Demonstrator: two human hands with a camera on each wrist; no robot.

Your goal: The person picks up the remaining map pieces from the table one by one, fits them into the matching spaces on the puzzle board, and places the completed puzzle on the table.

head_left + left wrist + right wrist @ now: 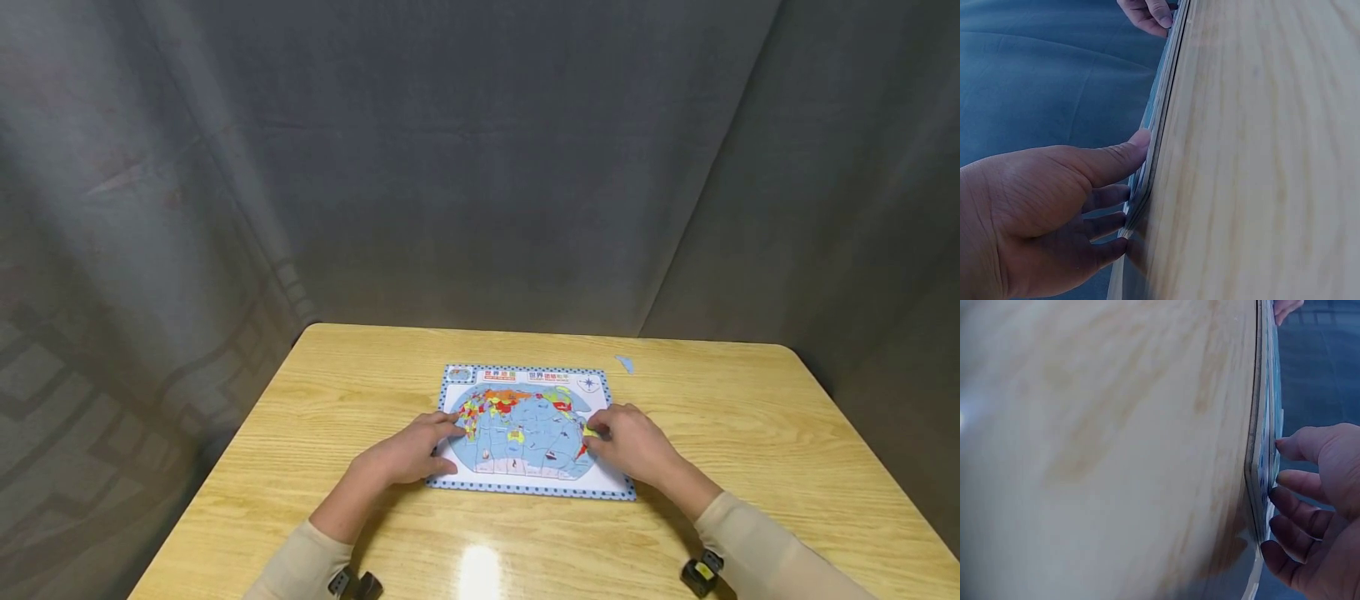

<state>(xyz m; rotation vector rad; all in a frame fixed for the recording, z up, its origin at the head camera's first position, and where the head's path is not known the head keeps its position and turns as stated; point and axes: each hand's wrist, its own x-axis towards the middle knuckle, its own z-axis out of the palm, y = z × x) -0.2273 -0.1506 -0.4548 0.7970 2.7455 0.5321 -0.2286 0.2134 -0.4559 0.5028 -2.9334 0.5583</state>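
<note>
A world map jigsaw board [525, 489] with a dotted blue border lies flat on the table, most of its map filled with pieces. My left hand [410, 450] rests over the board's left edge, fingers on the map and thumb spread low; the left wrist view shows its thumb [1119, 159] on the board's surface. At the map's right side my right hand [633, 440] pinches a puzzle piece [589, 433] with yellow and red on it, partly hidden by the fingers. Seen from the right wrist, thumb and index fingertips [1284, 478] are right at the board's surface.
A loose blue puzzle piece [625, 363] lies on the wooden table [337, 375] beyond the board's upper right corner. Grey curtains [480, 167] hang behind the table and at both sides.
</note>
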